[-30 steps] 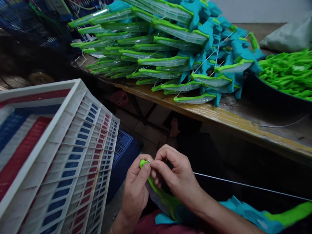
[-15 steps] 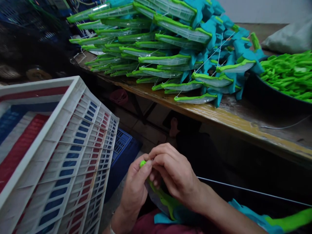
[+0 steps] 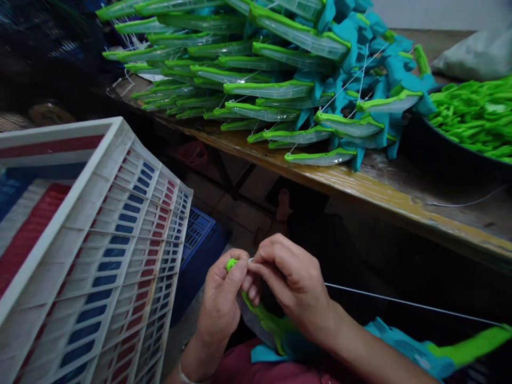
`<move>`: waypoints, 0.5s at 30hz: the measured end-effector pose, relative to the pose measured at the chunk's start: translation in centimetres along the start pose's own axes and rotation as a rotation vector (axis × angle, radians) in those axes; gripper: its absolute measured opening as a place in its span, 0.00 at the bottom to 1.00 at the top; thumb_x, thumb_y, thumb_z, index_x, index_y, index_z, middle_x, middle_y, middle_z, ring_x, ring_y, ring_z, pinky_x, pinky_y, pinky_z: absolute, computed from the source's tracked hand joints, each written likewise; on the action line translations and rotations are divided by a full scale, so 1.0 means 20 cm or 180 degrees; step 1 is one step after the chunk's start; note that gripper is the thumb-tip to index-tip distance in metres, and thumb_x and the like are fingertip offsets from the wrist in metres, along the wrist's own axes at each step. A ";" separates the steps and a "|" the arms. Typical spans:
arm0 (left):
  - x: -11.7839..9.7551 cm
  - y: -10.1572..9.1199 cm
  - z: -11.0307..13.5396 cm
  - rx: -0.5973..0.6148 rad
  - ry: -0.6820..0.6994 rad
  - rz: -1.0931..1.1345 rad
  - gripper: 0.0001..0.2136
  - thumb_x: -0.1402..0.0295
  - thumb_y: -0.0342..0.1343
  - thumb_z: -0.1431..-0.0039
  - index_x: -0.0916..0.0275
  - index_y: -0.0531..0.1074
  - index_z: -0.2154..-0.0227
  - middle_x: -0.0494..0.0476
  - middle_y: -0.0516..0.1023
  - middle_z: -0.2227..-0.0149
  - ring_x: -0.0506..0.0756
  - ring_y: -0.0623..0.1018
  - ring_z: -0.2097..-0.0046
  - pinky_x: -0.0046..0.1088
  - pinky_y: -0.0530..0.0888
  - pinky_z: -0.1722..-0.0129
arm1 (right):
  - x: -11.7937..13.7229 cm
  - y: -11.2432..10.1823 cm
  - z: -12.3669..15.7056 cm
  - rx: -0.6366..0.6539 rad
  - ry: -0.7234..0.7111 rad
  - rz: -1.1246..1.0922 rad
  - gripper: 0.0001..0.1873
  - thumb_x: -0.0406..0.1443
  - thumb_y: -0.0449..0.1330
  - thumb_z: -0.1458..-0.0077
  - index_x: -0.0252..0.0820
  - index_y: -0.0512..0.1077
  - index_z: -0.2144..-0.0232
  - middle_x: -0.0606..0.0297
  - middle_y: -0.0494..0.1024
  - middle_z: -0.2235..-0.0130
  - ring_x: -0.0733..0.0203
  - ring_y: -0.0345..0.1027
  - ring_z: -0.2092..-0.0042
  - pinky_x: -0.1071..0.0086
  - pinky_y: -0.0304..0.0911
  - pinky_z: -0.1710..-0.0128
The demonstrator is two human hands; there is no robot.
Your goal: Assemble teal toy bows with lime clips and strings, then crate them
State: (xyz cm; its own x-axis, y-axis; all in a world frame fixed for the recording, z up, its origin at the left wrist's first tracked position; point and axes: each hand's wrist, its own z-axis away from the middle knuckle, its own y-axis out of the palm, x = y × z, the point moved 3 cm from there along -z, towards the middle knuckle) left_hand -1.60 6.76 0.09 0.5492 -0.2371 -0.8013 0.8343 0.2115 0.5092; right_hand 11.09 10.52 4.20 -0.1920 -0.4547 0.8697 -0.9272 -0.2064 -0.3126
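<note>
Apparently, you are working at a string-fastening step. Your left hand (image 3: 224, 298) is gripping, thumb against fingers, the bright-green tip of a long green-and-teal plastic piece with a translucent side (image 3: 262, 317), which is extending back over your lap. Your right hand (image 3: 294, 282) is pinching something thin and white just beside that tip; your fingers are covering the join, so you may be threading or knotting, and I cannot tell which. A taut white string (image 3: 400, 301) is running rightward from behind your right wrist. The next move seems to be calling for a steady left hold and a small, firm right-hand pull.

Farther off, a white slatted plastic crate (image 3: 100, 165) is standing at left. On a worn wooden table (image 3: 360, 194), similar green-and-teal pieces (image 3: 268, 88) are lying stacked beside a black round tub (image 3: 432, 149) of green plastic parts (image 3: 476, 114). No brand, label or writing is showing legibly.
</note>
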 end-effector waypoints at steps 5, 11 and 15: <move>0.00 0.01 0.00 -0.0113 -0.0074 0.0091 0.16 0.60 0.63 0.38 0.62 0.67 0.75 0.44 0.62 0.81 0.46 0.65 0.79 0.19 0.65 0.80 | 0.01 0.01 0.04 0.0027 -0.0473 0.0469 0.07 0.27 0.56 0.34 0.39 0.74 0.61 0.61 0.76 0.64 0.62 0.70 0.63 0.67 0.68 0.64; -0.01 0.01 0.00 -0.0114 0.0055 0.0033 0.17 0.61 0.64 0.38 0.62 0.66 0.76 0.45 0.62 0.80 0.45 0.63 0.78 0.18 0.63 0.78 | 0.00 0.05 0.06 -0.0121 -0.0388 0.0449 0.07 0.29 0.55 0.35 0.40 0.70 0.66 0.63 0.74 0.67 0.62 0.68 0.65 0.67 0.66 0.66; -0.01 0.00 0.01 -0.0233 0.0200 -0.0163 0.17 0.61 0.65 0.39 0.64 0.67 0.76 0.46 0.62 0.77 0.46 0.61 0.75 0.18 0.63 0.75 | 0.00 0.06 0.05 -0.0241 -0.0306 0.0316 0.07 0.28 0.55 0.38 0.40 0.67 0.69 0.64 0.70 0.69 0.63 0.66 0.66 0.68 0.63 0.68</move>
State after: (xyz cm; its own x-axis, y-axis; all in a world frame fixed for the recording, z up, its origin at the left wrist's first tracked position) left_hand -1.73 6.58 0.26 0.4999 -0.1899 -0.8450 0.8541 0.2699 0.4446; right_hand 10.36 9.37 3.46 -0.2556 -0.5512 0.7943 -0.9275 -0.0921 -0.3624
